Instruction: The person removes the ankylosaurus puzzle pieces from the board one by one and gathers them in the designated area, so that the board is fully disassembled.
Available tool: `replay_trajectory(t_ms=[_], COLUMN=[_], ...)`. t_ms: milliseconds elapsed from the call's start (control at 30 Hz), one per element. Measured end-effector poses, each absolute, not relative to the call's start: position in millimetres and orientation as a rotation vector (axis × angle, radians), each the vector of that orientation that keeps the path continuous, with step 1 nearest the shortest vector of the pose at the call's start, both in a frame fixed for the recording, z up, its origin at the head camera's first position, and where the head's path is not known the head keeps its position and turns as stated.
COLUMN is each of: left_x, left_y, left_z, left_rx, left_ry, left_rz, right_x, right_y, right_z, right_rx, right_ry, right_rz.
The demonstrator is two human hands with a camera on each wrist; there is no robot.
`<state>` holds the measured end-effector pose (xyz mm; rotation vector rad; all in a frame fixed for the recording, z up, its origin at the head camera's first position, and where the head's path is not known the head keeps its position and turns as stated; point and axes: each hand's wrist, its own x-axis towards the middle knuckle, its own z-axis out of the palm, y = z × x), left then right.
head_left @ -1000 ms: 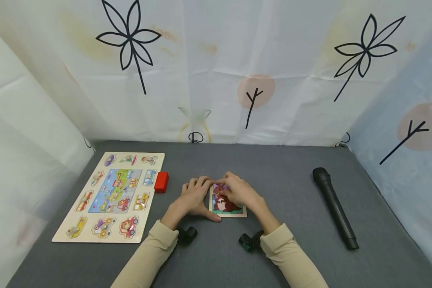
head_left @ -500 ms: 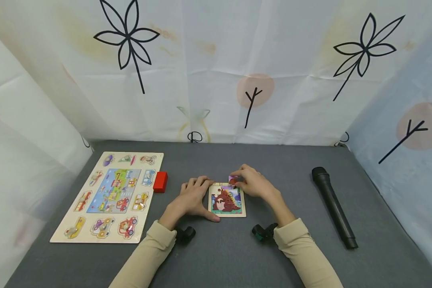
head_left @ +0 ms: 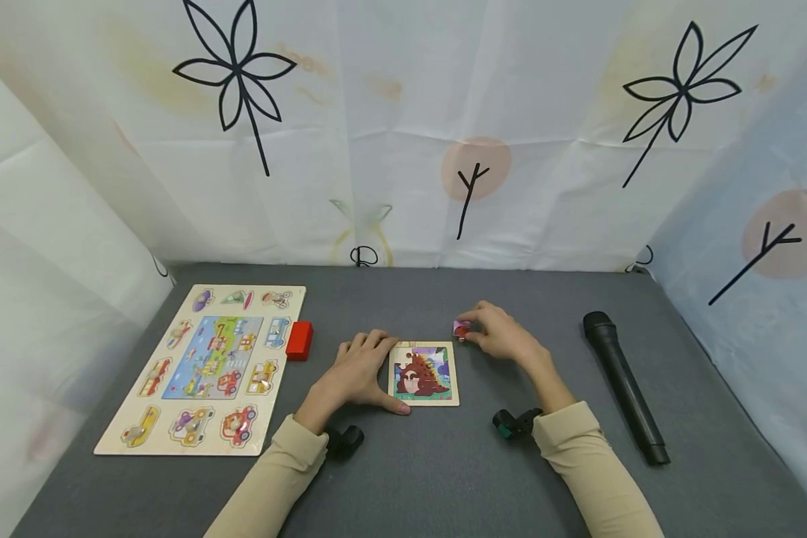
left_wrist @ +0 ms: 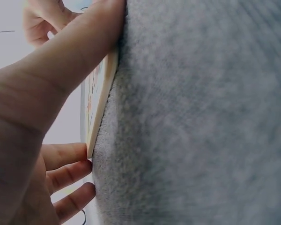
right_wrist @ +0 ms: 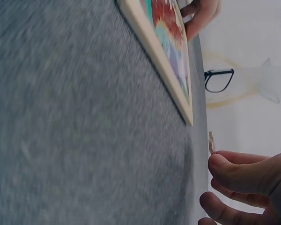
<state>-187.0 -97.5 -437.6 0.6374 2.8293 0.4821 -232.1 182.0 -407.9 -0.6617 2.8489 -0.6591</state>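
A small jigsaw puzzle (head_left: 422,377) with a pale wooden frame and a brown spiky dinosaur picture lies flat on the table. My left hand (head_left: 355,375) spans its left side, thumb at the near edge and index fingertip at the far corner. Those fingers (left_wrist: 68,154) look nearly straight in the left wrist view. Beyond the frame's far right corner, my right hand (head_left: 501,332) pinches a small purple and red puzzle piece (head_left: 461,329) between thumb and fingertips. In the right wrist view that thin piece (right_wrist: 211,142) shows edge-on. The inner picture area has a bare patch at its upper left.
A larger wooden puzzle board (head_left: 121,403) with vehicle pieces lies at the left. Beside its right edge is a red block (head_left: 300,341). A black microphone (head_left: 625,388) lies at the right. Printed white cloth (head_left: 403,112) encloses the grey table (head_left: 437,486).
My right hand has lifted the purple and red piece out of the small puzzle and carried it right, past the frame's far corner. The left hand has stayed in place.
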Motion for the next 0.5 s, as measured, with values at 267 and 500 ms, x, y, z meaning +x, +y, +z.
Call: replay_trajectory(t_ms=[267,500], left_x=[-186,-187], left_y=[-99,-99], left_z=[-436,-435], left_rx=[0.674,0.670], left_ry=[2.830,2.839], left_rz=[0.470,0.462], right_x=[-236,-238], right_y=[192,196], right_z=[-412,-416], right_rx=[-0.697,-0.694], right_ry=[2.872,2.873], right_rz=[-0.656,-0.655])
